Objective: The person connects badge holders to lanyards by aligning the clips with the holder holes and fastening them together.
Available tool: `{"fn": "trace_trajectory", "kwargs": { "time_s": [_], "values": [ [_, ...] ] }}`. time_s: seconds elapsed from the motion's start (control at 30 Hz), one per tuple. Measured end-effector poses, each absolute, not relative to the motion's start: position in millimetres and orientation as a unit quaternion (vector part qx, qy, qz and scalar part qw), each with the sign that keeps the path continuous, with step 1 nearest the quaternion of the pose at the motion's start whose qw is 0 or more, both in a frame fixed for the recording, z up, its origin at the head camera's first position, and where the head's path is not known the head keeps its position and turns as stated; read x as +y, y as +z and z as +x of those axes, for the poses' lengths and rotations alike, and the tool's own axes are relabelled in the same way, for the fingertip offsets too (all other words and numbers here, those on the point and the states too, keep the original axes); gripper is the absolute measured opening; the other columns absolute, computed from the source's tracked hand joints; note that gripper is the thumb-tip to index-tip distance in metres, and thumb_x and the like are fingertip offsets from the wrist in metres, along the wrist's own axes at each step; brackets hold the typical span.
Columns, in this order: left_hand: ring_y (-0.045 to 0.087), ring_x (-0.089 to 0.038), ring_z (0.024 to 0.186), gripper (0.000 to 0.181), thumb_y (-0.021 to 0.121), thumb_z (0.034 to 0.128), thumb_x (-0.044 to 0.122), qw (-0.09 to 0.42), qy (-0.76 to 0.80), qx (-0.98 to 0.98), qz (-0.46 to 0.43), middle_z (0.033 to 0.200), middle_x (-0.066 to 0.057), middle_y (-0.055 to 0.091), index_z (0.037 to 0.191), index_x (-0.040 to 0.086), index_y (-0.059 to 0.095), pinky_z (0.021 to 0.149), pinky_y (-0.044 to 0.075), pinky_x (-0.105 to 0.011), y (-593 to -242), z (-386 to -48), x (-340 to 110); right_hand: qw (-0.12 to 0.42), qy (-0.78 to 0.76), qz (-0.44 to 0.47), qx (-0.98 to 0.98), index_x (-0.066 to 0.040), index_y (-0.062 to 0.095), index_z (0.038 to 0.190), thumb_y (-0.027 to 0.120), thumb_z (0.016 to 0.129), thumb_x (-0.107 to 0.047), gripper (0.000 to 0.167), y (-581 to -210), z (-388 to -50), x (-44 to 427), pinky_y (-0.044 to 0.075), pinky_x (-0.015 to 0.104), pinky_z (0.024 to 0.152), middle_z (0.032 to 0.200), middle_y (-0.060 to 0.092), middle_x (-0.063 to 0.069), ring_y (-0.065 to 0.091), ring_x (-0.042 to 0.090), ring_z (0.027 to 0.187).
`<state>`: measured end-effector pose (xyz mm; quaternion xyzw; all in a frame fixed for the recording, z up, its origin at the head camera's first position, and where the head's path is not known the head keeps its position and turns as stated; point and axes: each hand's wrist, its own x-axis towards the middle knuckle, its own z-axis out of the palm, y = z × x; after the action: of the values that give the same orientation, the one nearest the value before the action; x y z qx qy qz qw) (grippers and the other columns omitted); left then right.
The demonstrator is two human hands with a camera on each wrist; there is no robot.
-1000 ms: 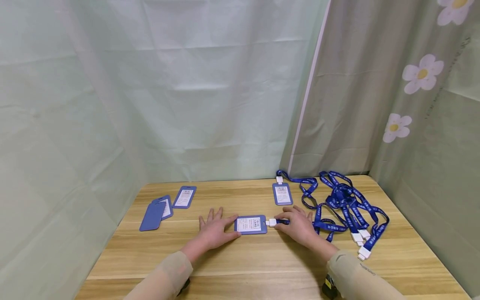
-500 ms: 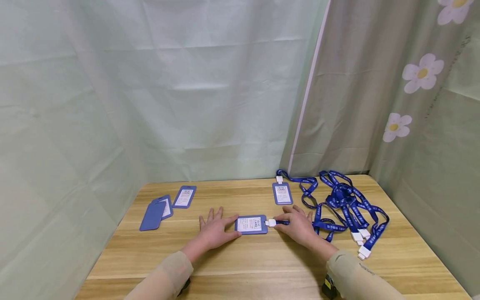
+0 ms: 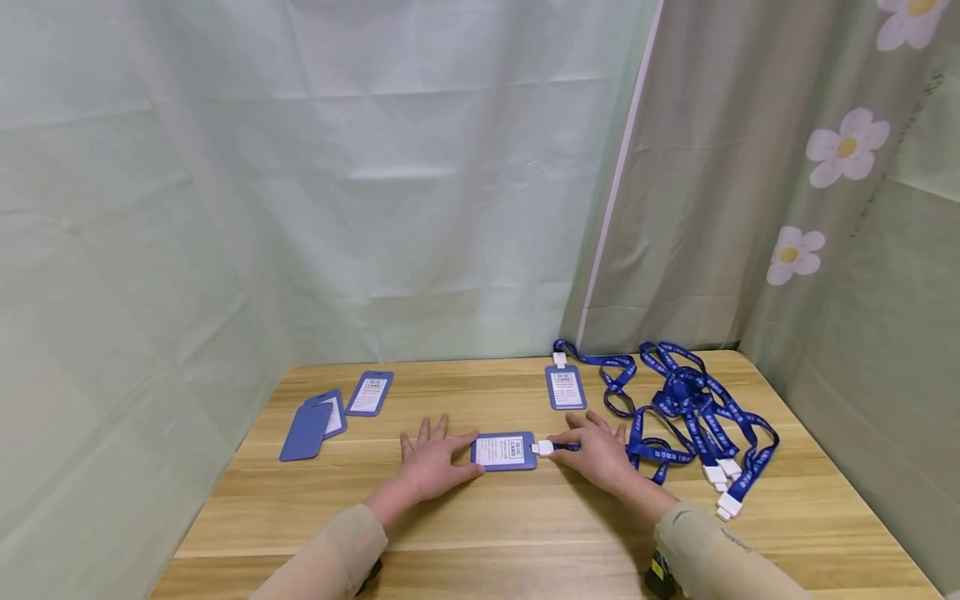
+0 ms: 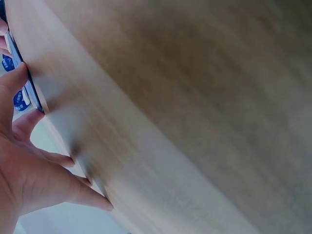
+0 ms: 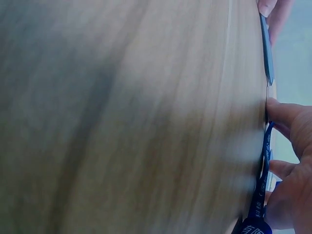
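In the head view a blue badge holder with a white ID card inside lies flat near the middle of the table. My left hand holds its left end by the edges between thumb and forefinger, the other fingers spread on the tabletop. At the holder's slotted right end sits the white clip of a blue lanyard. My right hand pinches the lanyard right behind this clip. The clip's tab meets the slot end; whether it passes through the slot, I cannot tell. The left wrist view shows the thumb and forefinger against the holder's edge.
At the far left lie loose badge holders, two overlapping and one apart. Another badge holder with a lanyard on it lies at the back. Tangled blue lanyards with white clips cover the right side. Curtains surround the wooden table.
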<state>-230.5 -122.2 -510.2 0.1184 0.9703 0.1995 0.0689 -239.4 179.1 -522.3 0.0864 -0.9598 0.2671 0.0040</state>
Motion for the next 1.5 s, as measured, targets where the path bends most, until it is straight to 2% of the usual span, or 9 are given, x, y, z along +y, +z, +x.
{"fn": "trace_trajectory", "kwargs": {
  "time_s": [0.4,0.53,0.73,0.97,1.5],
  "values": [
    [0.009,-0.057,0.149,0.064,0.071,0.0889,0.061,0.064,0.199,0.971,0.119,0.164,-0.026,0.025,0.145,0.031,0.06,0.11,-0.002,-0.081,-511.0,-231.2,-121.3,0.001,0.277,0.086,-0.957,-0.026,0.082,0.11,0.084,0.086,-0.035,0.026,-523.0,-240.1,180.0,-0.006,0.082,0.107,0.152,0.051,0.012,0.028,0.046,0.148],
    [0.008,-0.057,0.15,0.064,0.07,0.0894,0.061,0.065,0.196,0.971,0.121,0.167,-0.02,0.023,0.146,0.033,0.059,0.11,-0.003,-0.081,-511.9,-231.2,-121.6,0.002,0.28,0.087,-0.956,-0.025,0.083,0.109,0.084,0.085,-0.034,0.026,-523.1,-239.9,179.9,-0.005,0.083,0.107,0.152,0.052,0.013,0.029,0.046,0.148],
    [0.008,-0.057,0.15,0.065,0.07,0.0899,0.06,0.064,0.198,0.969,0.13,0.165,-0.013,0.03,0.146,0.03,0.059,0.108,-0.002,-0.083,-511.8,-230.8,-122.5,0.001,0.283,0.088,-0.955,-0.026,0.083,0.109,0.085,0.085,-0.034,0.025,-522.8,-239.7,180.1,-0.007,0.082,0.107,0.153,0.051,0.013,0.028,0.046,0.149],
    [0.009,-0.051,0.152,0.065,0.07,0.09,0.06,0.066,0.198,0.969,0.135,0.166,-0.013,0.029,0.147,0.03,0.059,0.107,-0.003,-0.083,-511.5,-231.1,-122.3,0.002,0.285,0.088,-0.955,-0.026,0.083,0.109,0.084,0.085,-0.035,0.025,-522.8,-240.1,179.6,-0.007,0.082,0.107,0.153,0.051,0.013,0.027,0.046,0.149],
    [0.013,-0.051,0.151,0.065,0.073,0.0884,0.058,0.069,0.201,0.969,0.129,0.164,-0.014,0.034,0.145,0.029,0.061,0.106,-0.003,-0.084,-509.6,-232.5,-119.5,-0.005,0.294,0.088,-0.952,-0.024,0.083,0.109,0.084,0.086,-0.033,0.025,-522.4,-239.7,180.3,-0.009,0.082,0.107,0.154,0.05,0.013,0.026,0.047,0.149]
  ]
}}
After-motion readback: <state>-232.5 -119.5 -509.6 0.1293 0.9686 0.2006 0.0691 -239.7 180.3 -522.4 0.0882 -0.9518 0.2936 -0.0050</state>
